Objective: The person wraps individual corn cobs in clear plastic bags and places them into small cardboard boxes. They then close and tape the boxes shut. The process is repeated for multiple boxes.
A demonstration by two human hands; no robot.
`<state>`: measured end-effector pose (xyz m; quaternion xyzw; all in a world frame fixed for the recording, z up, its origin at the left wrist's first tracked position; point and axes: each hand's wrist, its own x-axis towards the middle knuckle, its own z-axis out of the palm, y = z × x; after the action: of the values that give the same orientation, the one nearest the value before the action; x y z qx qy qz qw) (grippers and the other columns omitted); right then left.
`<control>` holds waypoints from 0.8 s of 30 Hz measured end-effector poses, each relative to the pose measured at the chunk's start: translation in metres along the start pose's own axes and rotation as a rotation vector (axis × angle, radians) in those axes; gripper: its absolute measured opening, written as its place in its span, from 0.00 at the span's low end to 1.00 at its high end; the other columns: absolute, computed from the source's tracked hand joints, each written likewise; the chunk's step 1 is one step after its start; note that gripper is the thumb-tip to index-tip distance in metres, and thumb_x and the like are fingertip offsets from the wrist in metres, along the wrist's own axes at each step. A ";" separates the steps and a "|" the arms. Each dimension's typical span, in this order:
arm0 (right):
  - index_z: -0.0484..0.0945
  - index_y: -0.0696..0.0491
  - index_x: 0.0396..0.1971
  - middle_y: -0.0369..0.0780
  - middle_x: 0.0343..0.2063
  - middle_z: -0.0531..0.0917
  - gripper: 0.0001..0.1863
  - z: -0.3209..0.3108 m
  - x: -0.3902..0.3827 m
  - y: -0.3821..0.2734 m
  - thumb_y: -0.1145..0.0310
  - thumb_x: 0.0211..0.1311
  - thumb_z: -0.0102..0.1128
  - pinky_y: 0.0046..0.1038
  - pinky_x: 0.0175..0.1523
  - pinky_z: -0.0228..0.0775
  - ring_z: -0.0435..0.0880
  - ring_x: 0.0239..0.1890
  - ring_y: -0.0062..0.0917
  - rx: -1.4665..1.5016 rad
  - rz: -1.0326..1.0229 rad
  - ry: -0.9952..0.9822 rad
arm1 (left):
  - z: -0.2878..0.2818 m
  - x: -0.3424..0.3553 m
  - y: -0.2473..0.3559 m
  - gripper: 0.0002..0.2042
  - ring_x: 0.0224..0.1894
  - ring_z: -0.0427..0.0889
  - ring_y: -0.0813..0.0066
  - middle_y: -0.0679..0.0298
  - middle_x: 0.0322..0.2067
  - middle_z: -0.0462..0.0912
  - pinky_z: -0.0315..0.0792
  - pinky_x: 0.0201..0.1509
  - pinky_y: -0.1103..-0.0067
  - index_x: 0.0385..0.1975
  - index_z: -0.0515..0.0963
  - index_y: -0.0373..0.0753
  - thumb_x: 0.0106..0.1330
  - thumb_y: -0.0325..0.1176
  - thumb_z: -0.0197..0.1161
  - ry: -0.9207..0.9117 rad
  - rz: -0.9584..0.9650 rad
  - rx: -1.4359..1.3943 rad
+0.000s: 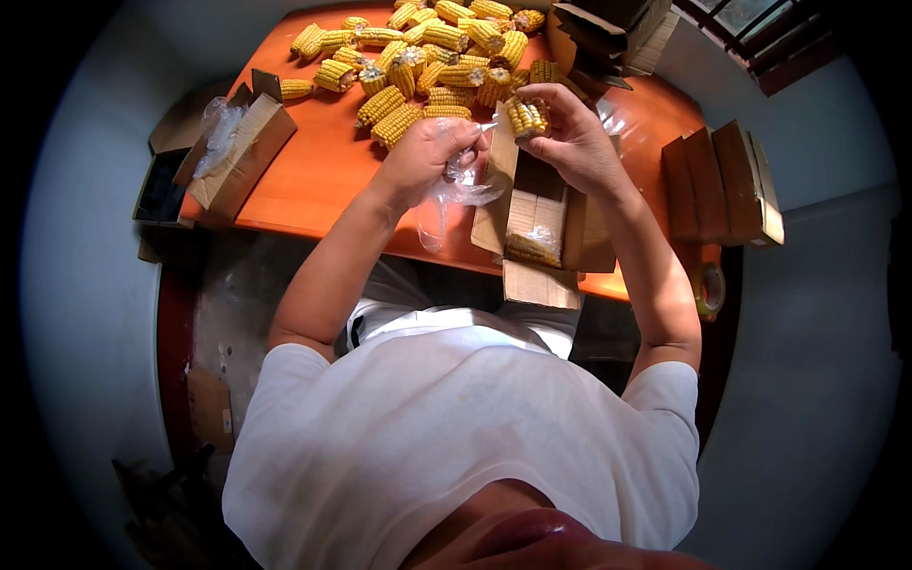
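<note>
The right hand [581, 142] grips a short cut piece of corn [527, 118], its thumb under and fingers over, with the kernels facing the left; taking that piece as the clock's centre, the left hand [429, 160] sits between eight and nine o'clock, fingers closed in a pinch on a clear plastic bag [464, 193] that hangs crumpled beneath, its mouth too unclear to make out. The corn looks firm and light enough for one hand, fairly stiff, its ridged rows probably giving good purchase; a hold across the kernelled sides seems surest, though hard squeezing could bruise them. The bag looks flimsy, likely slippery and prone to cling or tear, so a pinch at its edge should serve better than a fistful. At six o'clock stands an open cardboard box [541, 287], with clear film over something yellow inside, probably more corn. A corn pile [442, 66] spreads around ten o'clock on the orange table [323, 190]; farther off at nine is a carton [252, 157] stuffed with clear plastic, and between three and four stand brown boxes [722, 185]
</note>
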<state>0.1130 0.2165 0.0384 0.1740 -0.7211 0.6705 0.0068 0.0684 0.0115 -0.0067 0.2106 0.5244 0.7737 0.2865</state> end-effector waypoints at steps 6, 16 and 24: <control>0.69 0.52 0.50 0.32 0.43 0.76 0.24 0.005 0.002 0.001 0.86 0.51 0.57 0.21 0.54 0.67 0.75 0.48 0.16 -0.095 0.005 -0.043 | 0.020 -0.004 -0.004 0.16 0.18 0.67 0.86 0.61 0.39 0.79 0.64 0.20 0.89 0.51 0.68 0.36 0.71 0.39 0.46 0.066 0.093 -0.753; 0.68 0.55 0.52 0.35 0.45 0.76 0.27 0.000 0.000 0.002 0.86 0.50 0.55 0.20 0.54 0.68 0.75 0.48 0.17 -0.069 0.067 -0.012 | 0.002 -0.007 -0.007 0.09 0.21 0.71 0.86 0.71 0.22 0.74 0.67 0.25 0.87 0.34 0.75 0.34 0.67 0.35 0.53 0.025 -0.037 -0.080; 0.68 0.55 0.53 0.34 0.44 0.76 0.26 0.002 0.004 0.000 0.85 0.51 0.56 0.19 0.53 0.68 0.75 0.47 0.16 -0.057 0.075 -0.019 | -0.015 -0.009 -0.028 0.15 0.13 0.63 0.85 0.65 0.27 0.79 0.61 0.15 0.86 0.42 0.74 0.38 0.71 0.41 0.45 -0.112 0.017 -0.955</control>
<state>0.1101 0.2135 0.0390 0.1529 -0.7460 0.6478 -0.0202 0.0717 0.0035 -0.0388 0.1011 0.0925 0.9177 0.3728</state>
